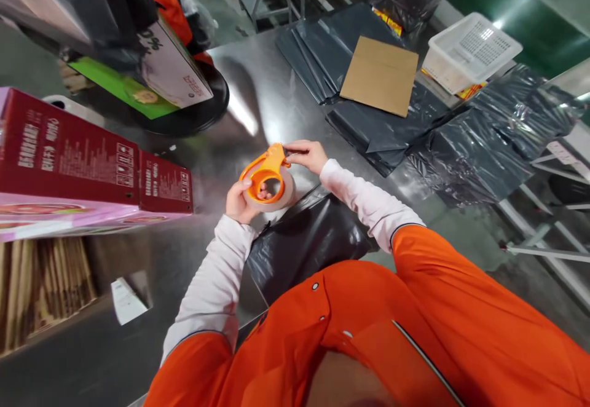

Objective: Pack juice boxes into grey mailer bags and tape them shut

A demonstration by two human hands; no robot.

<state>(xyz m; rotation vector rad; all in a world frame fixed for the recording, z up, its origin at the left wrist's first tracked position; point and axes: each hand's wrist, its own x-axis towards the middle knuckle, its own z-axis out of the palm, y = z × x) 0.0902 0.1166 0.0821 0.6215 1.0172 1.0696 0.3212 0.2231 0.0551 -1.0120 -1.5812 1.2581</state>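
Left hand: fingers curl through the handle loop, clamped on the orange tape dispenser.
Right hand: apart from the left, fingers pressed together on the dispenser's top edge; whether they also pinch the tape end is too small to tell.
Dispenser: held just above the steel table, loaded with a roll of clear packing tape, part used.
Black plastic mailer: lies directly under the forearms, filled or not I cannot tell; no tape shows on it.
Red-and-pink carton: on its side at the left, closed on the sides in view, contents hidden.
White plastic basket: upside down at the far right, printed yellow-and-red packaging beneath it.
Dark grey mailers: stacked flat, a kraft cardboard sheet on top.
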